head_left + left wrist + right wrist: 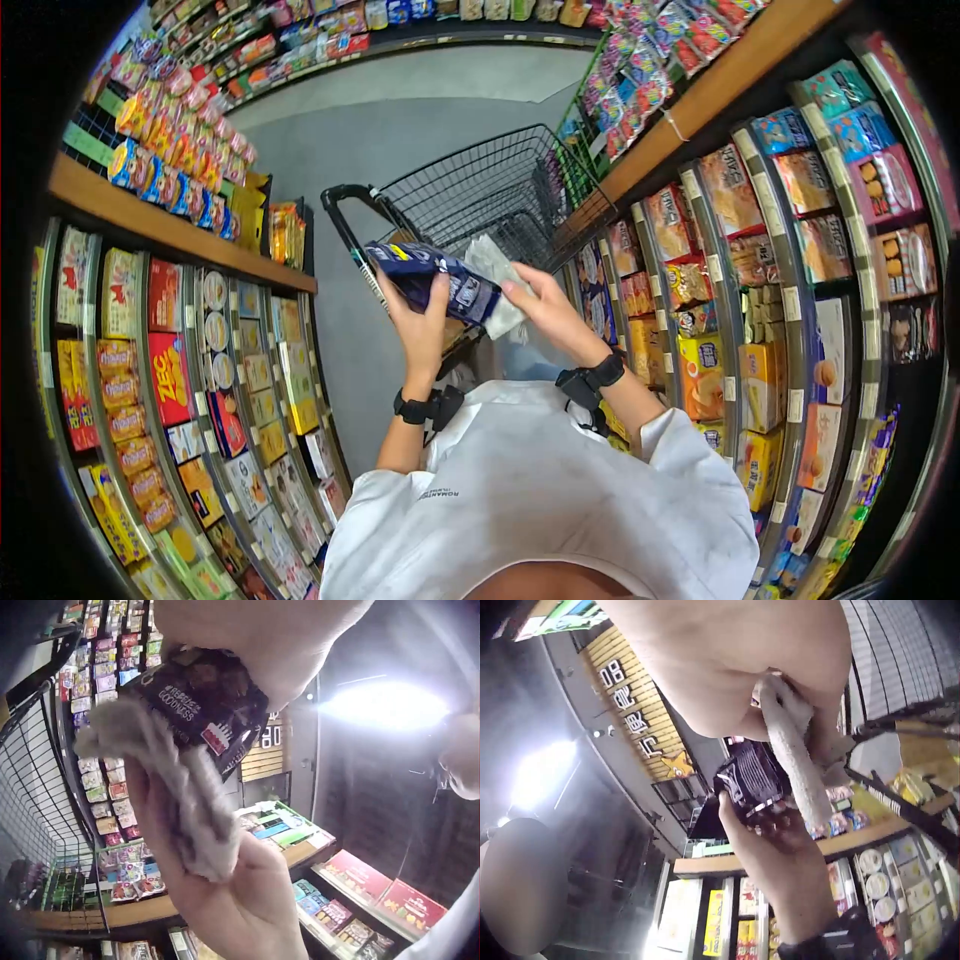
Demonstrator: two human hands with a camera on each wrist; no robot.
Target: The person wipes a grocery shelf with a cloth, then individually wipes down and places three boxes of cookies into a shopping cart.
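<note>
My left hand (418, 325) grips a dark navy snack packet (425, 265) with yellow and white print, thumb across its face. A pale grey cloth (488, 258) is pinched in my right hand (550, 310) and lies along the packet's right end. From the left wrist, the cloth (187, 795) hangs folded over the lower edge of the packet (202, 705). In the right wrist view the cloth (791, 750) droops from the right hand (735, 660), close beside the packet (750, 776). Both hands are over the near end of a black wire shopping cart (470, 185).
The cart's black handle (345, 225) lies just left of the packet. Shelves of boxed biscuits (700, 370) line the right side, and more shelves (170, 380) stand on the left. Hanging snack bags (165, 180) are at upper left. Grey floor (350, 130) runs ahead.
</note>
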